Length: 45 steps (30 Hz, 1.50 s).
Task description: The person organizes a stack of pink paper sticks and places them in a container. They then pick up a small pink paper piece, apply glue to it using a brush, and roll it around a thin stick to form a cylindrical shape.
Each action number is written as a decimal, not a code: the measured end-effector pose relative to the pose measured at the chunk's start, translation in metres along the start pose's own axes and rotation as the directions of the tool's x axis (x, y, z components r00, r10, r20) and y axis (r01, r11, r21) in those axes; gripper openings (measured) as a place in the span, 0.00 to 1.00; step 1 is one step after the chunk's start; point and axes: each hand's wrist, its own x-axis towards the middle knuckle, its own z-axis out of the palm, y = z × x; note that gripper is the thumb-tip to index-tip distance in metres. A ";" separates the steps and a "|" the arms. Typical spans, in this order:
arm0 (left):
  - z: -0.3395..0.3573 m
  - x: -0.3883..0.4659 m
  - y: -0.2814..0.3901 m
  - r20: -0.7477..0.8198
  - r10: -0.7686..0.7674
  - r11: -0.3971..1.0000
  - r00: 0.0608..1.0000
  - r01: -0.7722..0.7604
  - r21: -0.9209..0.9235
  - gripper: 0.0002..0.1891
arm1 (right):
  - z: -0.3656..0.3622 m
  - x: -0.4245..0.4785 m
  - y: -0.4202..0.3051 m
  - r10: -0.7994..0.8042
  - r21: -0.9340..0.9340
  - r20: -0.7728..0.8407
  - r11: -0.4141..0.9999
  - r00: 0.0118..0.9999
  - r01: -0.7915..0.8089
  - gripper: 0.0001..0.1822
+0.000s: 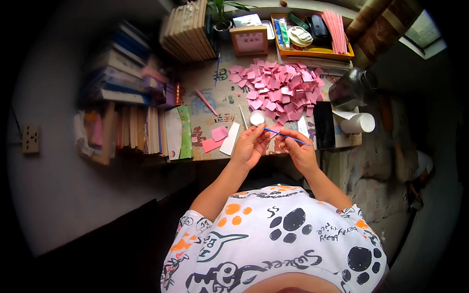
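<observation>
A thin blue stick (273, 131) slants between my two hands just above the table's front edge. My left hand (253, 144) pinches its left end between thumb and fingertips. Its other end passes across the fingers of my right hand (301, 152), which also grips it. Pink paper (275, 130) shows behind the stick; whether it is held or lies on the table I cannot tell. Just beyond my left fingertips sits a small round tub of white material (257, 117). A slim silvery tool (243, 116) lies left of the tub. Farther back spreads a heap of folded pink paper pieces (282, 88).
Left of my hands lie a white strip (230, 138) and a pink paper piece (212, 145). Books (139, 128) line the left side. On the right are a black case (324, 124), a white roll (361, 122) and a jar (350, 89). A yellow tray (315, 55) stands behind.
</observation>
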 end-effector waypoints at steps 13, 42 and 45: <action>-0.053 0.171 0.176 0.295 0.627 -0.538 0.721 0.128 0.833 0.15 | -0.011 0.013 -0.015 -0.275 -0.180 -0.212 0.954 0.938 0.240 0.11; -0.064 0.055 0.164 0.125 -0.033 0.283 0.992 -0.110 0.953 0.16 | 0.046 0.054 -0.002 -0.459 -0.892 -0.026 0.411 0.888 0.187 0.06; -0.071 0.050 0.158 0.111 -0.010 0.356 0.994 -0.101 0.929 0.18 | 0.048 0.065 0.005 -0.434 -0.939 0.056 0.283 0.899 0.195 0.06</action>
